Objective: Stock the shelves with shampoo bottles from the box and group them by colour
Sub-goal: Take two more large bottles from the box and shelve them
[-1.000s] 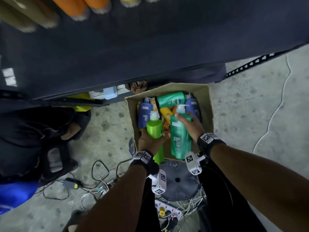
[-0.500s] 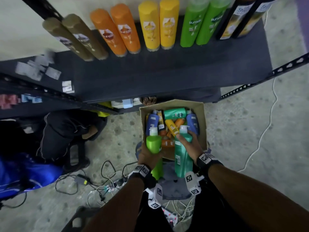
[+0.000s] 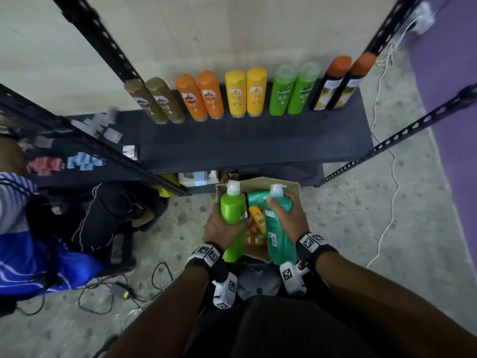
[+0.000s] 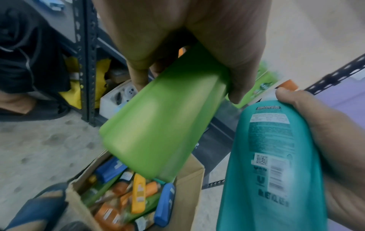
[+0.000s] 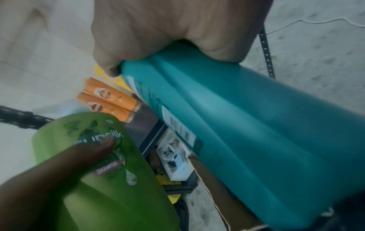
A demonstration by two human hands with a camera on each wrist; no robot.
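Note:
My left hand (image 3: 222,228) grips a lime green pump bottle (image 3: 232,215) and my right hand (image 3: 291,218) grips a larger teal pump bottle (image 3: 280,228). Both bottles are lifted above the open cardboard box (image 3: 293,188) on the floor. The left wrist view shows the green bottle (image 4: 158,128) in my fingers, the teal one (image 4: 272,164) beside it, and blue, orange and yellow bottles lying in the box (image 4: 189,179). On the dark shelf (image 3: 245,140) stand pairs of brown, orange (image 3: 200,95), yellow, green (image 3: 294,87) and black bottles.
Black perforated rack uprights (image 3: 98,37) frame the shelf. A lower shelf (image 3: 196,178) holds white boxes. Another person in dark clothes (image 3: 103,215) sits at the left. Cables (image 3: 124,293) trail on the concrete floor, and a white cord (image 3: 389,202) runs at the right.
Both hands have lifted their bottles out of the box and higher. My head has tilted up, so the shelf with its row of bottles has come fully into view.

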